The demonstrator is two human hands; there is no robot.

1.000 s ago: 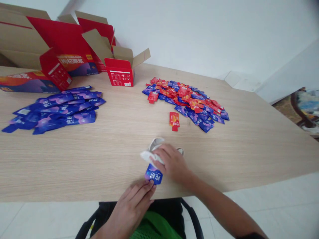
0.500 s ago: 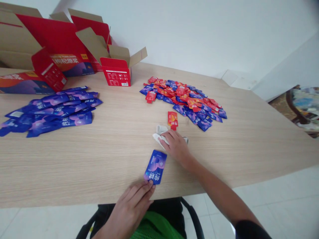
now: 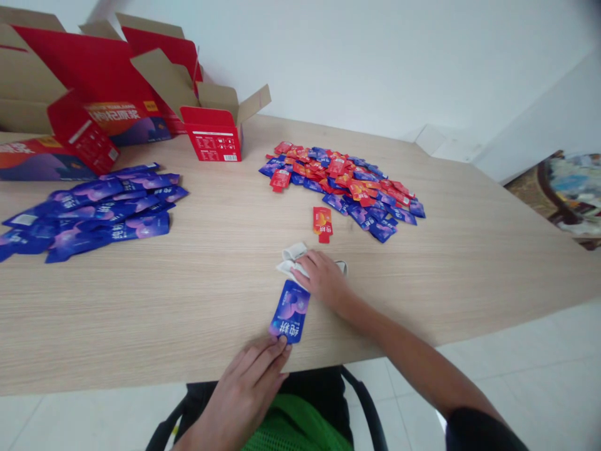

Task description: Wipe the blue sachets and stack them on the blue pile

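Blue pouch (image 3: 290,311) lies flat at the near edge of the counter (image 3: 188,294), long axis running away from me and leaning slightly right. Left hand (image 3: 246,391) is at its near end: fingers straight, tips touching that short edge, grip apart, nothing clamped. Right hand (image 3: 322,282) sits at the far end, palm down over a white cloth (image 3: 293,253). I can't tell if that grip is closed on it.

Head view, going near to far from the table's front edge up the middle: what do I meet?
From the edge: left hand → blue sachet → right hand → lone red sachet → mixed red and blue sachet pile.
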